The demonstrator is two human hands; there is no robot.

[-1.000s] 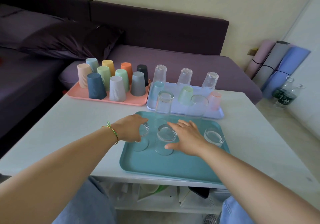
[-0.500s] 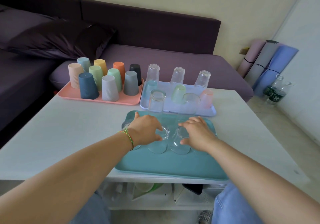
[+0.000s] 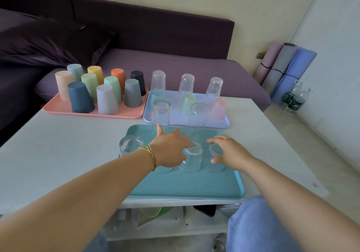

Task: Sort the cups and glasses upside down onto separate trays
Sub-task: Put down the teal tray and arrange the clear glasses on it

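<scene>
An upturned middle glass (image 3: 191, 158) stands on the teal tray (image 3: 185, 185), its base just under the left hand's (image 3: 171, 150) straight, spread fingertips, which hold nothing. The right glass (image 3: 215, 150) sits between the right hand's (image 3: 231, 154) curved fingers and thumb; I cannot tell whether they grip it. Beyond the fingertips stand two tall glasses (image 3: 160, 113); farther off is a pink tray (image 3: 58, 107) of cups (image 3: 79, 97)

Inverted glasses (image 3: 191, 158) on teal tray (image 3: 185, 186), cups (image 3: 106, 102) on pink tray (image 3: 58, 107)
</scene>
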